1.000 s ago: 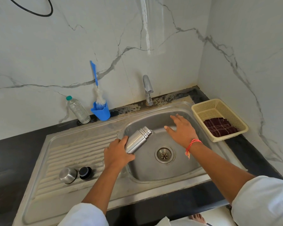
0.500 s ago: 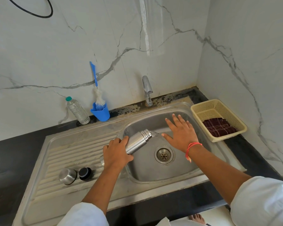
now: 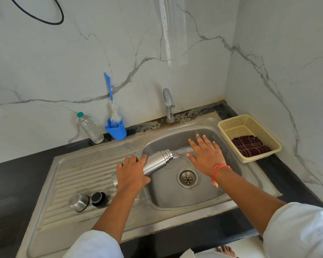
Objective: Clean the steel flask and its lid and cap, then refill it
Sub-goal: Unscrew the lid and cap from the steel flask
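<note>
My left hand (image 3: 131,174) grips the steel flask (image 3: 157,161) around its body, tipped almost flat over the sink basin (image 3: 175,198) with its open mouth pointing right. Water runs out of the mouth into the basin. My right hand (image 3: 206,154) is spread flat with straight fingers just right of the mouth, holding nothing. On the ribbed drainboard (image 3: 78,175) at the left stand the steel cap (image 3: 78,202) and the black lid (image 3: 98,198), side by side.
A tap (image 3: 168,104) stands behind the basin. A blue cup with a bottle brush (image 3: 114,125) and a plastic water bottle (image 3: 90,128) lean at the back wall. A cream basket (image 3: 250,135) holding a dark checked cloth sits on the right counter.
The flask has tipped lower and water now pours from its mouth. My right hand has drawn back slightly toward the flask's mouth with fingers spread.
</note>
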`<state>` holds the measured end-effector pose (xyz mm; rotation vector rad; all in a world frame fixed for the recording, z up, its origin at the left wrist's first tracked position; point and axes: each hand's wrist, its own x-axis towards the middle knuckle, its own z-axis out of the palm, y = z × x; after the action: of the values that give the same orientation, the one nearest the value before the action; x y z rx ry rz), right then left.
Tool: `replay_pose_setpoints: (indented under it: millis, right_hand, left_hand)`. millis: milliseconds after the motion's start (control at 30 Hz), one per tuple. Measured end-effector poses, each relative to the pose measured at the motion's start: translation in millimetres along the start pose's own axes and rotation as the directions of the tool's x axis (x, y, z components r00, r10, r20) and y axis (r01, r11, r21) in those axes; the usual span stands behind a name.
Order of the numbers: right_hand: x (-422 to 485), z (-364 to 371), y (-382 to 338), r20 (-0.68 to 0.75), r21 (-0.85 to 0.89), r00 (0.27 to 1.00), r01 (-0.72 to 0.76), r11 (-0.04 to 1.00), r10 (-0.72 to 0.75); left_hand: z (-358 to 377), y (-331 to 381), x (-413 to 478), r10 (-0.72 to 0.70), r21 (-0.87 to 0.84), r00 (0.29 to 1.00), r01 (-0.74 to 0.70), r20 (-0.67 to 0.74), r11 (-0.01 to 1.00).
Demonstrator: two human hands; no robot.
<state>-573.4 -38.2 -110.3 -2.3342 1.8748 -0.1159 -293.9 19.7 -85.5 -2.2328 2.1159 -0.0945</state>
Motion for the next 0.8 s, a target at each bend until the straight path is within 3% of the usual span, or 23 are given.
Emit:
replay_pose_setpoints:
  millis: [800]
  right_hand:
    - [2,2,-12,0.062,0.007,0.996,0.057,0.998,-0.058]
  left_hand:
    - [-27,-19,-2,0.101,0.189,0.994,-0.090,-0.048,0.978]
